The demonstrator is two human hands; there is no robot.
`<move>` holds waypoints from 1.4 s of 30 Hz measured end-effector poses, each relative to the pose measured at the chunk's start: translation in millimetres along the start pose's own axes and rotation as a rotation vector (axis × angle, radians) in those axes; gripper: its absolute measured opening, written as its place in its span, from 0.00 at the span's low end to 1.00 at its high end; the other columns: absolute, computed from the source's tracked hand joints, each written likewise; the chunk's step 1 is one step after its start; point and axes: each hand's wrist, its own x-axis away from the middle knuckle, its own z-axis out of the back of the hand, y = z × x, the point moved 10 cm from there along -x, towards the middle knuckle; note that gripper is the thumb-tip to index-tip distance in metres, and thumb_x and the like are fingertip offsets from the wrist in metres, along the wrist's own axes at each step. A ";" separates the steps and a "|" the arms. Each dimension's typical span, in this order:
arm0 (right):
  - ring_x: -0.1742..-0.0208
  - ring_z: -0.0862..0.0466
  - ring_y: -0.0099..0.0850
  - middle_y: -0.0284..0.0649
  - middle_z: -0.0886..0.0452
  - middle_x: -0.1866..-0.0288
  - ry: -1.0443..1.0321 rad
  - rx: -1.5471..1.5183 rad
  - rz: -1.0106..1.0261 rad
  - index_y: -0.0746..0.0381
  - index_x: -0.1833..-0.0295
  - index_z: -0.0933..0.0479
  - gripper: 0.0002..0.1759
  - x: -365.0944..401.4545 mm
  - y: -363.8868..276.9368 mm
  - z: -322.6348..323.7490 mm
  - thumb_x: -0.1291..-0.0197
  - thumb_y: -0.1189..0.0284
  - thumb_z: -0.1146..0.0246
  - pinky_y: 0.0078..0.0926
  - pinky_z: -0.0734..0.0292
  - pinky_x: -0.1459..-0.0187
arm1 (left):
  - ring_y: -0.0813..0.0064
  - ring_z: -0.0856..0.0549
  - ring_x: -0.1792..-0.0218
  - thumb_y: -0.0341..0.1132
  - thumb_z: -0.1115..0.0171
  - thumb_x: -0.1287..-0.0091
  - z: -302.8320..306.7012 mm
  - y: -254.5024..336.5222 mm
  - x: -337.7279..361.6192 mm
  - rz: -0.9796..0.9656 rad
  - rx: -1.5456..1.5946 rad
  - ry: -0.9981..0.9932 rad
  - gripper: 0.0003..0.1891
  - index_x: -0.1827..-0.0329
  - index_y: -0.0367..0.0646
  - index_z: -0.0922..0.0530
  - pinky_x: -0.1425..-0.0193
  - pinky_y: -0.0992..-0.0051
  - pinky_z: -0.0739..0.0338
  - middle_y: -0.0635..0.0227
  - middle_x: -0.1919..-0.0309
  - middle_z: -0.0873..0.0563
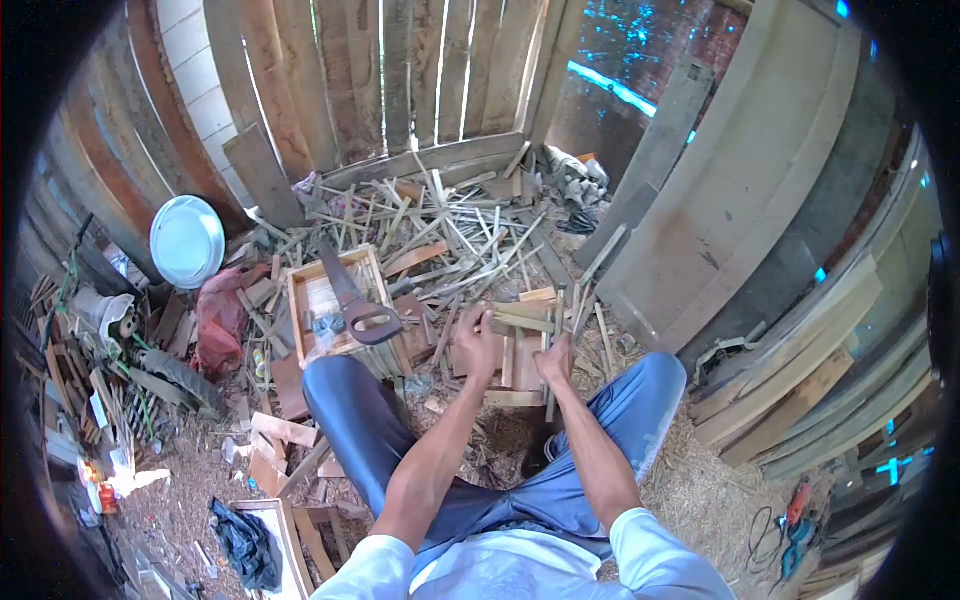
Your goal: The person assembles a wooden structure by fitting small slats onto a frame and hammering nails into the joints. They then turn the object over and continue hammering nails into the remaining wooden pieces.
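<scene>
Between my knees is a small wooden frame made of thin slats, partly covered by my hands. My right hand is closed around a narrow wooden strip at the frame's right side. My left hand is curled into a fist at the frame's left, and whatever it may hold is too small to tell. A pale wooden stick runs from beside my left fist towards the strip. To the left, a handsaw with a dark handle lies across a wooden box.
Offcuts and thin sticks are heaped by the plank wall. Large boards lean at right. At left are a pale blue round lid and a red plastic bag. A corded tool and a black bag lie nearer me.
</scene>
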 end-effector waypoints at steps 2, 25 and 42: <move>0.52 0.17 0.56 0.59 0.19 0.57 -0.048 0.027 -0.022 0.72 0.50 0.29 0.28 0.1 7.9 -5.5 0.57 0.73 0.29 0.46 0.22 0.49 | 0.68 0.16 0.56 0.30 0.37 0.33 -10.8 -4.1 9.7 -0.085 -0.068 -0.110 0.09 0.56 0.33 0.18 0.51 0.71 0.22 0.57 0.54 0.15; 0.56 0.19 0.65 0.66 0.19 0.64 -0.450 -0.172 0.079 0.71 0.46 0.28 0.25 61.3 -69.4 0.1 0.27 0.56 0.47 0.56 0.26 0.55 | 0.61 0.16 0.61 0.23 0.39 0.33 -1.5 4.6 -9.7 -0.168 -0.261 -0.136 0.06 0.55 0.34 0.19 0.56 0.69 0.23 0.57 0.60 0.16; 0.60 0.20 0.66 0.68 0.20 0.64 -0.458 -0.159 0.007 0.73 0.45 0.33 0.23 84.9 -56.3 -47.2 0.25 0.60 0.50 0.56 0.25 0.60 | 0.69 0.17 0.61 0.23 0.39 0.33 10.6 9.7 -12.2 -0.205 -0.217 -0.148 0.04 0.58 0.34 0.20 0.55 0.74 0.23 0.60 0.60 0.16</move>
